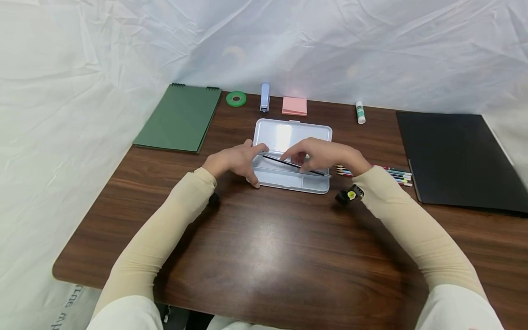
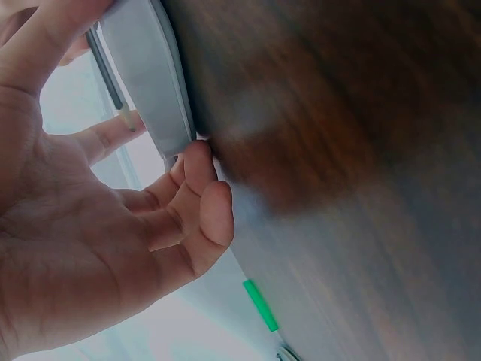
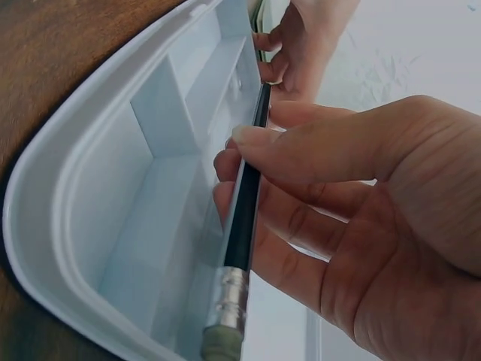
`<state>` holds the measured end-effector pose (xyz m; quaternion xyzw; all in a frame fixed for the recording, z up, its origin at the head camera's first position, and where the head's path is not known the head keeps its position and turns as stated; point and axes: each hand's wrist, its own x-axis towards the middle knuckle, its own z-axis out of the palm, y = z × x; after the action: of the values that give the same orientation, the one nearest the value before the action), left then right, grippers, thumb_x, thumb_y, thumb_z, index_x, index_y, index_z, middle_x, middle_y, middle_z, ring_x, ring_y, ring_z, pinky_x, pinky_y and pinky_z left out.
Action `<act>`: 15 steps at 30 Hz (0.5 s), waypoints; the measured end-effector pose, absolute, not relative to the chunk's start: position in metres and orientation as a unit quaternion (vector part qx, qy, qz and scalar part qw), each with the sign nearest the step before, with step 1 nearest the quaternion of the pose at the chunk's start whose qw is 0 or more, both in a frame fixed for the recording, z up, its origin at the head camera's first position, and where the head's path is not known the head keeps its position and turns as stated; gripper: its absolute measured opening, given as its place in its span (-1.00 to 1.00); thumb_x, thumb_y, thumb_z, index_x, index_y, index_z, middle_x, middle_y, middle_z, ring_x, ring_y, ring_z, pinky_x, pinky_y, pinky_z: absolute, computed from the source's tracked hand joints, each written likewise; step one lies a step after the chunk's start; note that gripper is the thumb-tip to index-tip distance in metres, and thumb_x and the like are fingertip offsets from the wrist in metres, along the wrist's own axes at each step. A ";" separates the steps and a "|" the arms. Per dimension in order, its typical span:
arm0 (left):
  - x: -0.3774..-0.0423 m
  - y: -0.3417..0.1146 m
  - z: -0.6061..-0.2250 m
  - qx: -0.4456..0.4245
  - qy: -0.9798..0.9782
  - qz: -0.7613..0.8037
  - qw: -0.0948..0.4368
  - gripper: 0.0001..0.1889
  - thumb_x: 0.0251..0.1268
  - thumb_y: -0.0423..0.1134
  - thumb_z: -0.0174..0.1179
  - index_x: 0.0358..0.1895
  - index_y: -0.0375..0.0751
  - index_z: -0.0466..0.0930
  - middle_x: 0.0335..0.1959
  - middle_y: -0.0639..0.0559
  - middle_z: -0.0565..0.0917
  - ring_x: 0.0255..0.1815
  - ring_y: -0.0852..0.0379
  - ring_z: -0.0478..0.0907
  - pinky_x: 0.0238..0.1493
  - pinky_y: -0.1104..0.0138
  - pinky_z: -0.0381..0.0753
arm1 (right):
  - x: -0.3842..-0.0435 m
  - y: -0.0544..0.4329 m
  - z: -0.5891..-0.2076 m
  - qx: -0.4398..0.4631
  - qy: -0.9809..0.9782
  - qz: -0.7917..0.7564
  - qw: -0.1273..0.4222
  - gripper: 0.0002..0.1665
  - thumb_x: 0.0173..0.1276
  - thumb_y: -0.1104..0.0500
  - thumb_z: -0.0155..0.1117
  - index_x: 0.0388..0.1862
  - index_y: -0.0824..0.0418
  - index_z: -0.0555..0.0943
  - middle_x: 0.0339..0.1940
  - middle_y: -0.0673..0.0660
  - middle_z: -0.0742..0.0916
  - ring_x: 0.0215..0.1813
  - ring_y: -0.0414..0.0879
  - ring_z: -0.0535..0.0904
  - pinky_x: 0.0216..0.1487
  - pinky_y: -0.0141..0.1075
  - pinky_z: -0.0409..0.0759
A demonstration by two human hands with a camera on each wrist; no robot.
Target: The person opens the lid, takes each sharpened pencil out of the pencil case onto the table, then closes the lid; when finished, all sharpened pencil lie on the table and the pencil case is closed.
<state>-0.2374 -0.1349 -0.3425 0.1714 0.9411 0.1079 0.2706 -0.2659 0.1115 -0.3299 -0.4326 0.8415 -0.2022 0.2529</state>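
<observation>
A white pencil case [image 1: 284,178] lies with its lid [image 1: 305,130] folded back on the far side. Inside, its tray has a divider [image 3: 169,105]. My right hand [image 1: 323,153] pinches a dark pencil [image 1: 270,158] slantwise over the tray, its metal ferrule and eraser [image 3: 223,342] toward the right end. My left hand [image 1: 237,160] grips the case's left end, thumb at the near corner and fingers at the far side. In the left wrist view, the fingers [image 2: 199,162] touch the case's edge [image 2: 169,83], and the index finger is by the pencil's tip [image 2: 128,116].
Several colored pencils [image 1: 398,174] lie right of the case, partly behind my right wrist. A black folder [image 1: 462,160] is farther right. At the back are a green notebook [image 1: 181,119], green tape [image 1: 236,99], a stapler [image 1: 265,97], pink sticky notes [image 1: 294,106] and a glue stick [image 1: 360,112].
</observation>
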 end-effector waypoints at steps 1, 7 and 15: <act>-0.238 -0.135 -0.342 0.171 0.941 0.108 0.271 0.09 -0.09 0.08 0.56 0.52 0.19 0.06 0.25 -0.18 0.27 0.09 -0.10 0.47 0.15 0.03 0.51 | -0.266 0.113 -0.329 -0.431 0.842 -0.202 0.252 -0.37 0.24 0.44 0.35 0.32 0.18 0.56 -0.11 0.11 0.72 -0.08 -0.03 0.58 0.08 -0.08 0.56; -0.238 -0.134 -0.342 0.168 0.941 0.109 0.272 0.09 -0.10 0.07 0.57 0.53 0.19 0.06 0.25 -0.18 0.26 0.08 -0.09 0.47 0.15 0.05 0.51 | -0.263 0.127 -0.326 -0.421 0.849 -0.201 0.248 -0.37 0.24 0.44 0.34 0.31 0.17 0.56 -0.08 0.11 0.73 -0.07 -0.03 0.58 0.08 -0.08 0.57; -0.236 -0.133 -0.341 0.172 0.940 0.115 0.271 0.10 -0.10 0.06 0.58 0.53 0.19 0.05 0.23 -0.18 0.27 0.06 -0.10 0.47 0.12 0.06 0.51 | -0.258 0.152 -0.326 -0.416 0.855 -0.200 0.236 -0.38 0.23 0.45 0.34 0.29 0.16 0.58 -0.11 0.11 0.72 -0.10 -0.05 0.56 -0.02 -0.12 0.56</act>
<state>-0.2364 -0.1331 -0.3410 0.1721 0.9401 0.1152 0.2707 -0.2581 0.1518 -0.3264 -0.4162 0.8548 -0.2005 0.2365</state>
